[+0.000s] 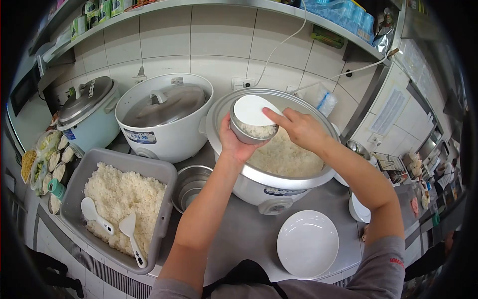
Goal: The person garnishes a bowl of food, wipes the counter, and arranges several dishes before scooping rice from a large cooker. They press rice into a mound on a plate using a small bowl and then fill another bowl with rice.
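My left hand [234, 141] grips a small metal bowl [245, 137] from its left side and below. White rice [259, 130] fills the bowl, which tilts over an uncovered rice cooker [239, 180]. In my right hand [301, 130] is a white rice paddle [254, 110]. The paddle's flat blade lies across the top of the bowl and covers part of the rice. More cooked rice [289, 158] shows inside the cooker, just below both hands.
A grey tub [168, 185] holds rice and two white rice paddles [130, 233]. Between tub and cooker stand metal bowls [185, 174]. A white plate [307, 244] lies in front. Two lidded cookers [167, 133] stand at left. A shelf [219, 4] runs overhead; a white cable [279, 44] hangs down.
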Demonstrator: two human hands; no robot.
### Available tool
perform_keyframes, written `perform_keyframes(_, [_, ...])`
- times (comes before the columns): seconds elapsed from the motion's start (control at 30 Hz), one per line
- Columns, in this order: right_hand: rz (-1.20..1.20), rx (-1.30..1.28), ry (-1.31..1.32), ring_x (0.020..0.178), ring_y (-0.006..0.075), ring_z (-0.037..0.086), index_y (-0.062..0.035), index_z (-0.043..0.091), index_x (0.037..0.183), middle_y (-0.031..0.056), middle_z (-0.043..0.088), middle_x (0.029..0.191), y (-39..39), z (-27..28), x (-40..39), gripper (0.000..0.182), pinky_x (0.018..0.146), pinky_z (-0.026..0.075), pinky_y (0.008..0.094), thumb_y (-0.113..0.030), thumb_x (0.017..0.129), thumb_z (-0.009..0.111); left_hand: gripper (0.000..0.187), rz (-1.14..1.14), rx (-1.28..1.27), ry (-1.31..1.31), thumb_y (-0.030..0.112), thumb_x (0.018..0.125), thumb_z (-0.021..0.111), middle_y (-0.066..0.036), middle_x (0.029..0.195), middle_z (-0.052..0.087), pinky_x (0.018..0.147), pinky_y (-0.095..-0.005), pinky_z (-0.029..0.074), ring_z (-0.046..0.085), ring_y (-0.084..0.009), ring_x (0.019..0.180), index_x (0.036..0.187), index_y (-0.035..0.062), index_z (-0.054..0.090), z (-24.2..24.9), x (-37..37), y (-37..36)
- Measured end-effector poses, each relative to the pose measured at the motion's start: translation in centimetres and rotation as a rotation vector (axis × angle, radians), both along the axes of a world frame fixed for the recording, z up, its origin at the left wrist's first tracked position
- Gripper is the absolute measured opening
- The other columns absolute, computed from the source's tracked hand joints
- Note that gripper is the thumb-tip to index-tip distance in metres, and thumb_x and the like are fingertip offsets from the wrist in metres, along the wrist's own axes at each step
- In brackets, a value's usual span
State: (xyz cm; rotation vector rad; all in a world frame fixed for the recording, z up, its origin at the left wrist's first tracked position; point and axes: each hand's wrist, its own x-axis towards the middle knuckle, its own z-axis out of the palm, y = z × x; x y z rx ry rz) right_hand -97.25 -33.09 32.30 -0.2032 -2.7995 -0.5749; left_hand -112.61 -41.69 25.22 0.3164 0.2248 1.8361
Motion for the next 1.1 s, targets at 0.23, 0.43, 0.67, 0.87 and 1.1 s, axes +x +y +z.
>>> perform_keyframes(0.23, [-0.034, -0.876, 0.091, 0.077, 0.0208, 0.058, -0.0217, 0.041, 0.128, 0.0132, 0.056, 0.109, 0.0, 4.9, -1.2, 0.051, 0.073, 0.046, 0.0272, -0.005, 0.081, 0.051, 0.055, -0.036, 0.217, -0.053, 0.048, 0.082, 0.027, -0.009, 0.131, 0.039, 0.094, -0.0550, 0.029, 0.035, -0.0315, 0.121, 0.125, 0.0174, 0.042, -0.2, -0.5, -1.0])
perform_keyframes(0.43, [0.442, -0.478, -0.022, 0.094, 0.0279, 0.057, -0.0159, 0.035, 0.131, 0.0163, 0.054, 0.114, -7.8, 2.1, -1.1, 0.054, 0.081, 0.045, 0.0335, -0.001, 0.081, 0.048, 0.054, 0.208, 0.288, -0.105, 0.046, 0.081, 0.031, -0.007, 0.127, 0.043, 0.095, -0.0508, 0.032, 0.038, -0.0285, 0.119, 0.124, 0.0159, 0.044, -3.1, 0.5, -8.8])
perform_keyframes(0.67, [0.344, -0.673, 0.210, 0.069, 0.0175, 0.053, -0.0039, 0.044, 0.118, 0.0078, 0.060, 0.083, -18.5, -6.0, -2.9, 0.031, 0.069, 0.044, 0.0292, -0.011, 0.088, 0.043, 0.054, 0.661, 0.211, -0.169, 0.047, 0.086, 0.024, -0.006, 0.122, 0.047, 0.094, -0.0423, 0.035, 0.044, -0.0242, 0.114, 0.120, 0.0110, 0.045, -5.9, 0.5, -21.0])
perform_keyframes(0.87, [0.247, -0.925, -0.002, 0.062, 0.0186, 0.051, -0.0096, 0.040, 0.125, 0.0081, 0.052, 0.067, -21.1, -2.7, -5.2, 0.042, 0.062, 0.042, 0.0306, -0.017, 0.085, 0.052, 0.058, 0.598, 0.053, -0.176, 0.051, 0.084, 0.025, -0.006, 0.125, 0.045, 0.093, -0.0468, 0.035, 0.045, -0.0282, 0.113, 0.125, 0.0135, 0.041, -9.7, 0.8, -31.4])
perform_keyframes(1.1, [0.607, -0.505, -0.216, 0.050, 0.0263, 0.047, -0.0326, 0.037, 0.129, 0.0091, 0.041, 0.067, -28.5, -8.3, -6.8, 0.046, 0.051, 0.042, 0.0365, -0.035, 0.085, 0.051, 0.057, 0.634, 0.057, -0.223, 0.048, 0.085, 0.024, -0.009, 0.124, 0.046, 0.095, -0.0453, 0.035, 0.045, -0.0287, 0.113, 0.124, 0.0106, 0.042, -11.7, 0.8, -36.0])
